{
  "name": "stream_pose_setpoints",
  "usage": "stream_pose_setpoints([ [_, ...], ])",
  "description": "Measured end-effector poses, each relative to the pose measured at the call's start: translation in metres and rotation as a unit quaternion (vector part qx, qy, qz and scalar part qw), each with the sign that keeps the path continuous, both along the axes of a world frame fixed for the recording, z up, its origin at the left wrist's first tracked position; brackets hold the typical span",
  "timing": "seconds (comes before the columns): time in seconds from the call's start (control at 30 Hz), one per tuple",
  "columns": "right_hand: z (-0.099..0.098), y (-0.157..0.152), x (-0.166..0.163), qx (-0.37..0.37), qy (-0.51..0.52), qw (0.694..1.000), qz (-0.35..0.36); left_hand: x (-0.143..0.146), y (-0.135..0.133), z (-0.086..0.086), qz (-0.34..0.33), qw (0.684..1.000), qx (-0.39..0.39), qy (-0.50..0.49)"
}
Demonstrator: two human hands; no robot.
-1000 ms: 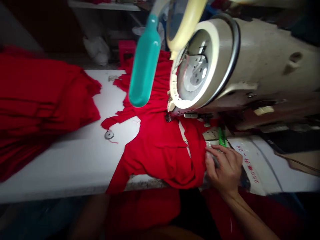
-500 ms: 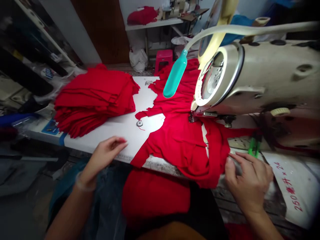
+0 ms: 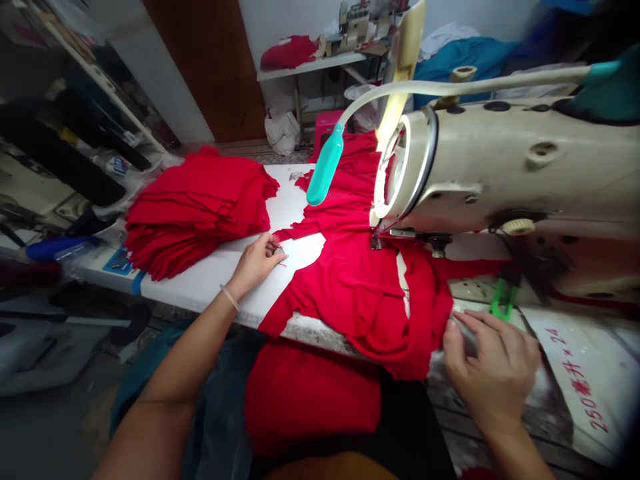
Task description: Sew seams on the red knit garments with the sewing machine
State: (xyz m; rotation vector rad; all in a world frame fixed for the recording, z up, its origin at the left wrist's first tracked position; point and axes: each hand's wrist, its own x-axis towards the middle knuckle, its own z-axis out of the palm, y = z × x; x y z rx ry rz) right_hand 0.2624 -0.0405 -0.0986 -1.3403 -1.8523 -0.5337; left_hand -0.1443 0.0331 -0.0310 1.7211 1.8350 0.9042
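My left hand [image 3: 257, 265] is over the white table, thumb and fingers closed around a small metal bobbin [image 3: 276, 251] that they partly cover. A short red thread trails beside it. My right hand [image 3: 493, 373] is curled at the right edge of a red knit garment [image 3: 345, 280], thumb and forefinger pinched at the cloth. The garment lies bunched across the table, and part of it runs under the presser foot [image 3: 376, 241] of the sewing machine [image 3: 500, 157]. One narrow red strip points from the garment toward my left fingers.
A tall stack of red cloth pieces [image 3: 200, 207] stands on the left of the table [image 3: 235, 257]. A teal-tipped flexible lamp [image 3: 325, 167] hangs before the machine head. Green thread snips [image 3: 504, 299] lie right of the garment. Red fabric [image 3: 313, 393] covers my lap.
My left hand has moved forward and right from the table's front edge and closed on the bobbin. My right hand stays at the garment's edge. The view has shifted slightly.
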Motion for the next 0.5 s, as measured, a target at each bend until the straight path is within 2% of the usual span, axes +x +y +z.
stream_pose_setpoints([
  [0.1, 0.013, -0.001, -0.009, -0.006, 0.041, 0.999, 0.016, 0.005, -0.005, 0.004, -0.006, 0.997, -0.005, -0.074],
  [0.2, 0.045, 0.001, -0.04, -0.05, 0.128, 0.987, 0.089, 0.023, -0.022, 0.021, -0.065, 0.987, -0.029, -0.143],
  [0.33, 0.091, 0.018, -0.094, -0.129, 0.169, 0.939, 0.271, 0.061, -0.051, 0.053, -0.196, 0.952, -0.122, -0.201],
  [0.4, 0.1, 0.027, -0.112, -0.173, 0.176, 0.908, 0.338, 0.077, -0.061, 0.063, -0.243, 0.931, -0.162, -0.22],
  [0.5, 0.101, 0.03, -0.122, -0.211, 0.181, 0.874, 0.398, 0.09, -0.068, 0.066, -0.286, 0.903, -0.202, -0.248],
])
